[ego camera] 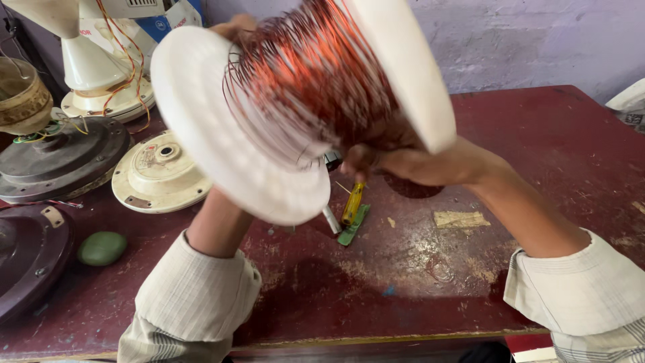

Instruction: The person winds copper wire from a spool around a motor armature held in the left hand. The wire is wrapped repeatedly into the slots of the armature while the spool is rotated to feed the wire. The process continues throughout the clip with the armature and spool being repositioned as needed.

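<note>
A large white spool [201, 128] wound with copper wire [312, 74] is held up close to the camera, tilted. My right hand [396, 161] grips the spool from below near its right flange. My left hand [232, 28] is mostly hidden behind the spool's top, fingers just showing over the left flange. Under the spool on the dark red table [537, 148] lie a yellow-handled screwdriver [352, 204] and a small green strip [354, 225].
At the left sit a cream fan motor cover [158, 175], a dark round fan housing [60, 158], another dark housing [27, 259] and a green oval lump [102, 248]. A white fan base with red wires [101, 74] stands at the back left. A tape patch [460, 219] marks the table.
</note>
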